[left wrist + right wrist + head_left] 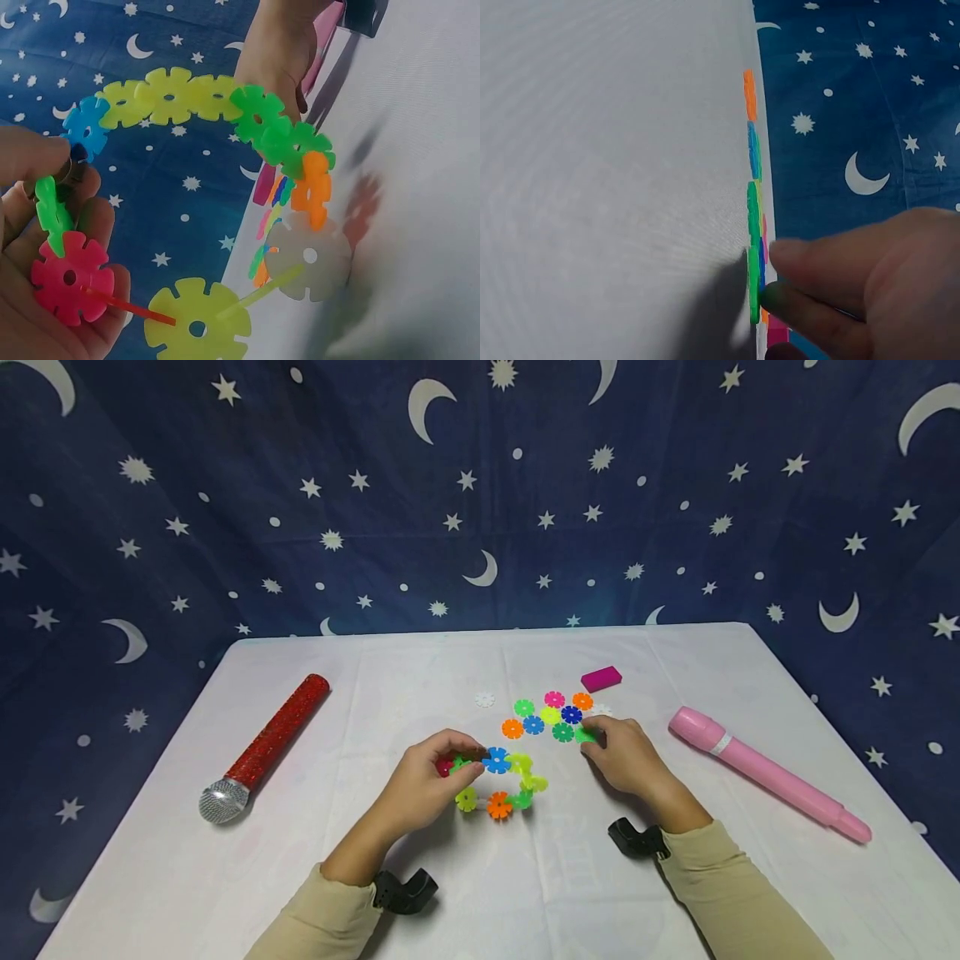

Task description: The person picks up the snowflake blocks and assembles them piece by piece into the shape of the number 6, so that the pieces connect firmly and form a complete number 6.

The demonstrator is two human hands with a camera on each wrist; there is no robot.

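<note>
A loop of flower-shaped interlocking discs (499, 805) in blue, yellow, green, orange, clear and red is held by my left hand (429, 783), raised off the table. In the left wrist view, thumb and fingers pinch the loop between its blue disc (87, 129) and a green disc (52, 216); the fingers partly hide that joint. My right hand (628, 758) reaches down to a loose green disc (585, 735) at the near right edge of a group of loose discs (533, 725). Its fingertips (784, 259) are at that disc, which lies flat on the table.
A red glittery microphone (277, 735) lies on the left of the white-covered table (300, 893). To the right is a pink, marker-shaped tube (772, 777). A magenta block (602, 679) lies behind the loose discs, and a white disc (484, 700) sits apart from them.
</note>
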